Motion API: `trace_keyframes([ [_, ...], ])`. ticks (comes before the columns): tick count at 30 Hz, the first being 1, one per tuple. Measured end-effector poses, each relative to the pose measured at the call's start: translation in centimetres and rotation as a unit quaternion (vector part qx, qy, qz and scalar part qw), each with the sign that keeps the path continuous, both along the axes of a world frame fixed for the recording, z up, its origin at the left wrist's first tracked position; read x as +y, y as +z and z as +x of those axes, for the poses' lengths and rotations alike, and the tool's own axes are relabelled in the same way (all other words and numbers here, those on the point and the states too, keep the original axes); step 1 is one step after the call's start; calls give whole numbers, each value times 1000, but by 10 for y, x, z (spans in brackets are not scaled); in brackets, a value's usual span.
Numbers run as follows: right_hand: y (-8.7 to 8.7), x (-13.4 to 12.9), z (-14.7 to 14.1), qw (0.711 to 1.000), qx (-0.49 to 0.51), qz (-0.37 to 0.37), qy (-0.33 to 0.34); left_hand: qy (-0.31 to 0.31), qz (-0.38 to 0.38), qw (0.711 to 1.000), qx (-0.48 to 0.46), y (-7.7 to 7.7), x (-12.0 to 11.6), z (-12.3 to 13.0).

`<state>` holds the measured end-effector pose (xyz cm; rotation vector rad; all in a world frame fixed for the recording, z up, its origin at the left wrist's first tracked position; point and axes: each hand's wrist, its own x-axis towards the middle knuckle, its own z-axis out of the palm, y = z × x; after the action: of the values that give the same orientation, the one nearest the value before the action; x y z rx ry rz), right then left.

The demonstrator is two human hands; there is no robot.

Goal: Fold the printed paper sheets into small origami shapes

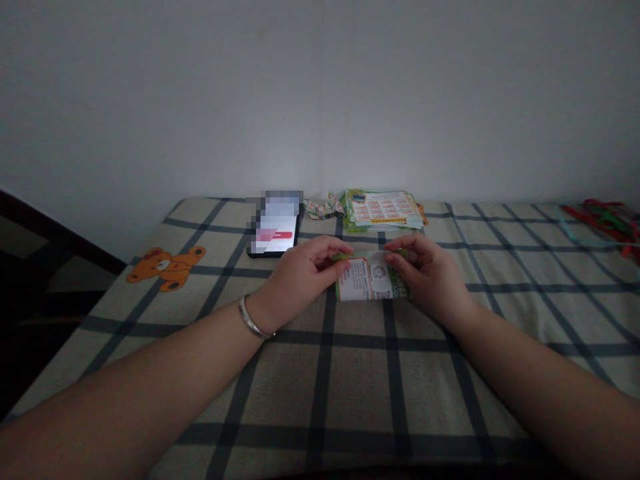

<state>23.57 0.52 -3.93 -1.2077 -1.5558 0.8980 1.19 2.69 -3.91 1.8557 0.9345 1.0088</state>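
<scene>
A printed paper leaflet [357,280], white and green with small text and a QR code, is held just over the checked cloth. My left hand [320,263] pinches its upper left corner between thumb and fingers, and a bracelet [254,317] circles that wrist. At the leaflet's upper right, my right hand [430,273] grips the edge with thumb and forefinger. The top edge looks folded over, though the fingers partly cover it. Behind the hands lies a stack of printed sheets [384,209] with calendar grids.
A phone [275,227] with a lit screen lies behind my left hand, beside a crumpled piece of paper [325,205]. An orange bear figure [167,267] is on the checked cloth [280,393] at left. Red and green stringy items [603,220] lie far right. A wall [320,93] stands behind.
</scene>
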Motion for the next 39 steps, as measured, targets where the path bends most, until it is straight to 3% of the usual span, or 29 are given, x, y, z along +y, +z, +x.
trace_keyframes([
  [10,-4,4,0,1000,16,0,7,10,-34,999,-40,0,1,2],
  [20,-4,6,2,999,-36,11,-5,43,-25,999,-6,7,-1,3],
  [24,-3,9,7,993,-113,31,-13,68,-10,997,41,7,3,0],
  [28,0,12,8,980,-192,42,-23,86,61,985,135,7,5,-4],
  [39,6,11,5,958,-284,29,-12,63,176,937,296,9,6,-5],
])
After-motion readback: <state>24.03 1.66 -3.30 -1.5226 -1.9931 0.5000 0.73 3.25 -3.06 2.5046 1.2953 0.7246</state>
